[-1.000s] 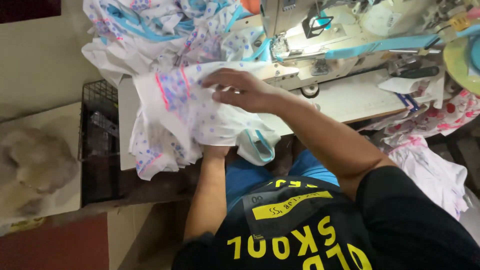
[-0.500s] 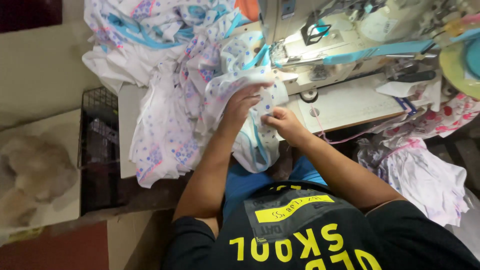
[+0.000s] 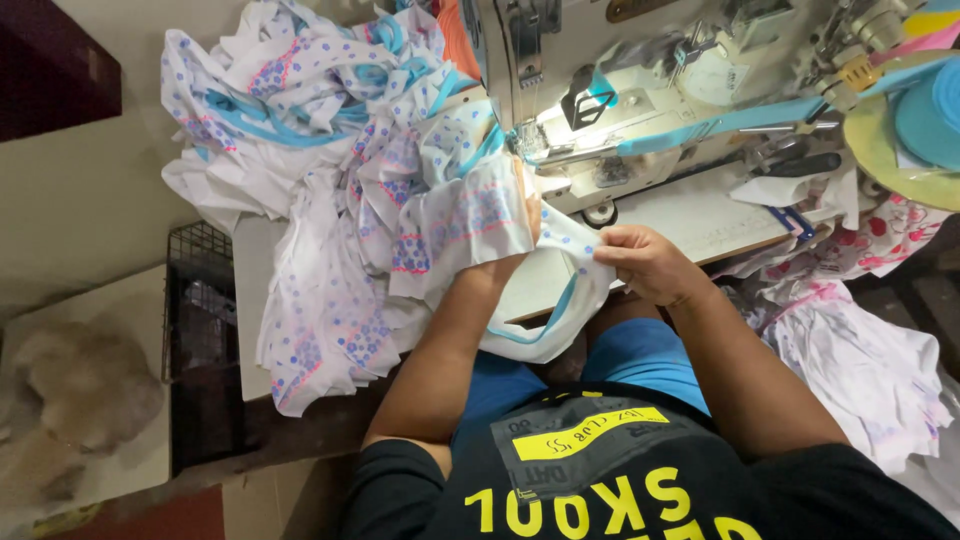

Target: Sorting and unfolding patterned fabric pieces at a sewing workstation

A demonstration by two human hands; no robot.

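A white garment piece (image 3: 470,215) with blue dots and pink and blue trim lies at the needle end of a white sewing machine (image 3: 650,100). My left hand (image 3: 528,215) is mostly hidden under this fabric, holding it up near the machine foot. My right hand (image 3: 645,262) pinches the lower edge of the same piece just in front of the machine bed. A loop of blue-edged fabric (image 3: 550,330) hangs down between my arms toward my lap.
A big heap of matching printed garments (image 3: 320,150) covers the table's left side and drapes over its edge. A black wire crate (image 3: 200,340) stands at the left. More floral fabric (image 3: 860,350) hangs at the right. Blue tape (image 3: 740,120) runs across the machine.
My left hand has gone up under the fabric toward the needle. My right hand moved right and now pinches the piece's edge. The garment shifted from the table front toward the machine.
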